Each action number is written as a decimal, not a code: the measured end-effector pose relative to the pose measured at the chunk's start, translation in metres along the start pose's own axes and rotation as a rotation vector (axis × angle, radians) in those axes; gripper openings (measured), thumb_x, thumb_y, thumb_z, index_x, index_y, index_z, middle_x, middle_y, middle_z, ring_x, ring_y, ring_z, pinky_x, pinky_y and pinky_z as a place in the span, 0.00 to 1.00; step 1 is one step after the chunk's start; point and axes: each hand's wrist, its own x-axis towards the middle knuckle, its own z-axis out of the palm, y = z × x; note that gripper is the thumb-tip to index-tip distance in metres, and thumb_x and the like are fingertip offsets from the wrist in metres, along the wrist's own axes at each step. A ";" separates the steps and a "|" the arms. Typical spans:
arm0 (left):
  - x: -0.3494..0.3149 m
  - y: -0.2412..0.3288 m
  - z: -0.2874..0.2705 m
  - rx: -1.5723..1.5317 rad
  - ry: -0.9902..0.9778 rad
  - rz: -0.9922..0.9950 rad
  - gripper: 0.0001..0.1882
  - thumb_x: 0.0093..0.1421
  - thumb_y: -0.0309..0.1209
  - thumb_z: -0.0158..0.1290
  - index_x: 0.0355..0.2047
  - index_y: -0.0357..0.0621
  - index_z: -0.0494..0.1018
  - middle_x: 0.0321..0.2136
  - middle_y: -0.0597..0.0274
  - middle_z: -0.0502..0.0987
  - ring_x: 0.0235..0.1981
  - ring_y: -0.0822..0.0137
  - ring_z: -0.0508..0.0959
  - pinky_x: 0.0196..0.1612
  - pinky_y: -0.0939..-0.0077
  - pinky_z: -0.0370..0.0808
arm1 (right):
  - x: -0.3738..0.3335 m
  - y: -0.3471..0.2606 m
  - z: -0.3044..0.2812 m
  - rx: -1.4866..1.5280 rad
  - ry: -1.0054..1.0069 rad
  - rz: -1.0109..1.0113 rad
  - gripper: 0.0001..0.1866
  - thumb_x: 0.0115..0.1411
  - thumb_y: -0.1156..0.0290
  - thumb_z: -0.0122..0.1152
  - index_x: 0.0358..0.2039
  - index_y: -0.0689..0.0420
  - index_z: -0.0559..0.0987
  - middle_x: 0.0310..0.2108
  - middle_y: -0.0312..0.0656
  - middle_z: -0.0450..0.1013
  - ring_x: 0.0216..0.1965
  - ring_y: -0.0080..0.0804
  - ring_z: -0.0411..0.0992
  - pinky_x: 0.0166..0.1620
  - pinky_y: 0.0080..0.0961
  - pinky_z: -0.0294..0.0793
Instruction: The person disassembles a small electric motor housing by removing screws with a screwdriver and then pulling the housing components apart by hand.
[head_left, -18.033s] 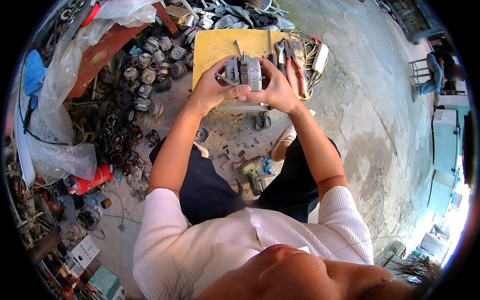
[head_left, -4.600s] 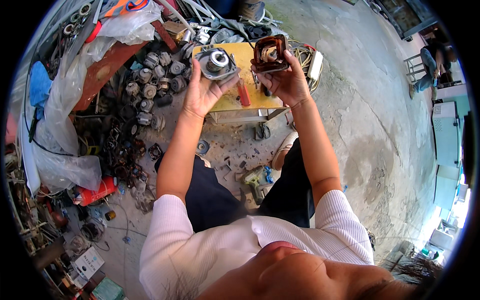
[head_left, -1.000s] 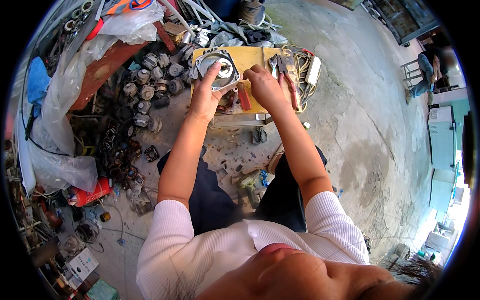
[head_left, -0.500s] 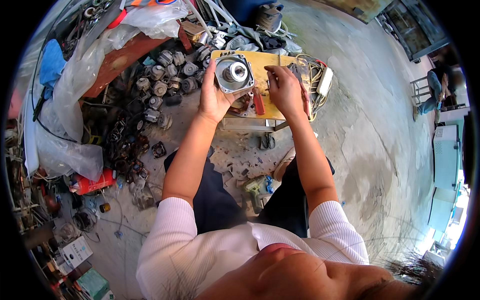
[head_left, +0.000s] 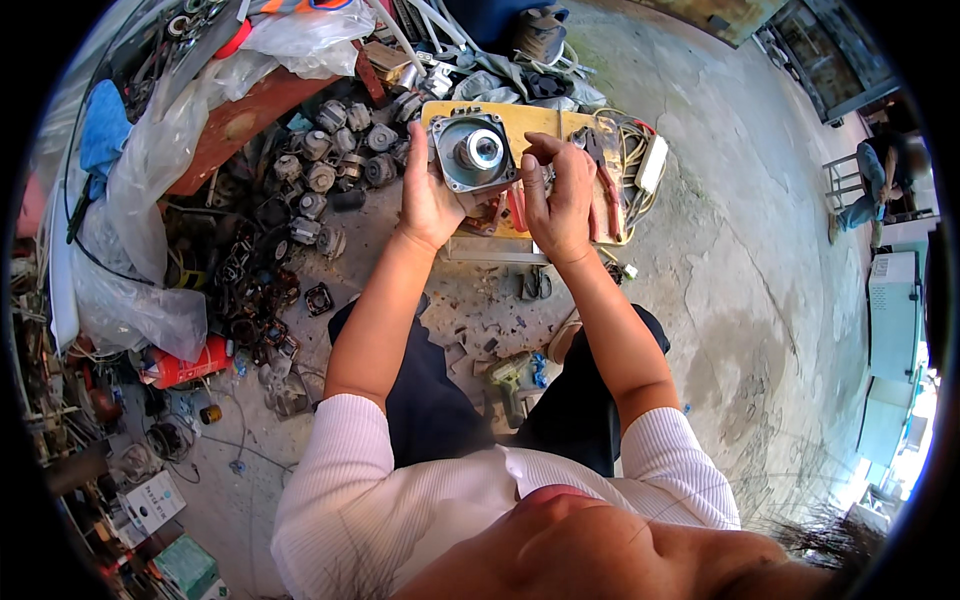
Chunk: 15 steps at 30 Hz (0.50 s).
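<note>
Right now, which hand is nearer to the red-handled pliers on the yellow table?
The right. The right hand is just left of the red-handled pliers; contact is unclear. The left hand is farther left, a metal housing in its grip.

left hand partly hidden behind motor housing, distant person's head blurred

Both arms extended forward. Left forearm runs toward one o'clock; right forearm toward eleven. Left hand: palm turned up, thumb upright at twelve o'clock, grip engaged. Right hand: at the left hand's three o'clock, fingers bent toward ten o'clock, thumb apart from index finger.
</note>
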 end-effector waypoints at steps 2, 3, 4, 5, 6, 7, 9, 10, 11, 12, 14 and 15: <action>0.000 0.000 0.000 -0.022 -0.003 -0.014 0.45 0.63 0.70 0.37 0.62 0.43 0.64 0.57 0.50 0.72 0.57 0.51 0.74 0.57 0.44 0.74 | -0.001 0.003 0.000 -0.011 -0.019 -0.010 0.12 0.61 0.72 0.61 0.46 0.56 0.77 0.33 0.35 0.74 0.37 0.34 0.70 0.52 0.35 0.60; 0.000 0.000 0.001 -0.015 0.000 -0.011 0.45 0.63 0.70 0.37 0.62 0.43 0.64 0.57 0.50 0.72 0.57 0.51 0.75 0.56 0.45 0.74 | -0.001 0.004 0.000 -0.014 -0.024 -0.014 0.13 0.61 0.71 0.61 0.46 0.56 0.77 0.34 0.36 0.75 0.38 0.34 0.70 0.52 0.35 0.60; 0.000 -0.001 0.001 -0.009 0.002 -0.008 0.45 0.63 0.70 0.37 0.62 0.43 0.64 0.57 0.50 0.72 0.57 0.51 0.75 0.56 0.45 0.75 | -0.001 0.005 0.000 -0.018 -0.029 -0.019 0.13 0.61 0.71 0.62 0.47 0.56 0.77 0.34 0.36 0.75 0.38 0.34 0.70 0.52 0.35 0.60; 0.000 -0.002 0.001 -0.003 0.005 -0.005 0.45 0.63 0.70 0.36 0.62 0.42 0.64 0.57 0.51 0.73 0.56 0.51 0.75 0.56 0.46 0.75 | -0.001 0.004 0.000 -0.015 -0.034 -0.015 0.13 0.61 0.70 0.62 0.47 0.56 0.77 0.34 0.36 0.75 0.38 0.34 0.70 0.52 0.35 0.60; 0.000 -0.002 0.000 -0.003 0.003 -0.007 0.45 0.63 0.70 0.36 0.62 0.43 0.64 0.57 0.51 0.73 0.56 0.52 0.75 0.56 0.46 0.75 | -0.001 0.002 0.000 -0.013 -0.040 -0.012 0.14 0.61 0.69 0.63 0.47 0.56 0.77 0.35 0.36 0.75 0.38 0.34 0.70 0.52 0.35 0.60; 0.000 -0.002 0.000 -0.003 0.001 -0.008 0.45 0.63 0.70 0.36 0.62 0.43 0.64 0.57 0.51 0.73 0.56 0.52 0.76 0.55 0.46 0.76 | 0.000 0.001 -0.001 -0.010 -0.045 -0.009 0.14 0.61 0.68 0.63 0.47 0.56 0.77 0.35 0.37 0.75 0.38 0.35 0.70 0.52 0.35 0.60; -0.002 -0.002 -0.002 0.034 0.010 0.001 0.45 0.64 0.70 0.35 0.62 0.43 0.64 0.57 0.52 0.73 0.55 0.54 0.76 0.55 0.48 0.76 | -0.001 -0.001 -0.001 -0.007 -0.072 0.004 0.17 0.60 0.64 0.65 0.47 0.56 0.77 0.36 0.37 0.75 0.38 0.35 0.70 0.51 0.35 0.60; -0.002 -0.002 -0.003 0.071 0.018 0.011 0.45 0.64 0.70 0.34 0.62 0.43 0.64 0.57 0.52 0.73 0.55 0.54 0.76 0.54 0.49 0.76 | -0.001 -0.001 -0.001 -0.006 -0.083 0.009 0.18 0.59 0.62 0.66 0.47 0.56 0.78 0.36 0.37 0.75 0.38 0.35 0.70 0.50 0.35 0.60; -0.003 -0.002 -0.003 0.108 0.026 0.021 0.44 0.64 0.70 0.34 0.62 0.43 0.64 0.56 0.53 0.73 0.54 0.55 0.77 0.54 0.50 0.76 | -0.001 -0.003 -0.001 0.001 -0.110 0.032 0.19 0.59 0.60 0.66 0.47 0.56 0.78 0.37 0.37 0.75 0.38 0.35 0.70 0.50 0.35 0.60; -0.004 -0.001 -0.004 0.149 0.022 0.032 0.44 0.65 0.69 0.34 0.62 0.43 0.64 0.56 0.54 0.73 0.54 0.56 0.76 0.55 0.52 0.76 | -0.002 -0.006 0.000 0.008 -0.135 0.056 0.21 0.58 0.59 0.67 0.48 0.56 0.78 0.37 0.37 0.75 0.38 0.35 0.71 0.49 0.34 0.60; -0.005 -0.001 -0.003 0.228 0.008 0.055 0.42 0.66 0.68 0.32 0.62 0.43 0.64 0.56 0.56 0.73 0.55 0.59 0.76 0.56 0.57 0.74 | -0.003 -0.004 0.003 0.003 -0.154 0.057 0.26 0.55 0.54 0.70 0.49 0.56 0.78 0.37 0.38 0.75 0.38 0.36 0.71 0.46 0.34 0.61; -0.006 -0.001 -0.004 0.254 -0.006 0.073 0.42 0.67 0.67 0.33 0.62 0.43 0.64 0.56 0.57 0.73 0.55 0.60 0.75 0.57 0.60 0.73 | -0.003 -0.006 0.003 -0.013 -0.166 0.063 0.27 0.54 0.52 0.71 0.48 0.56 0.78 0.37 0.39 0.75 0.40 0.37 0.72 0.47 0.35 0.61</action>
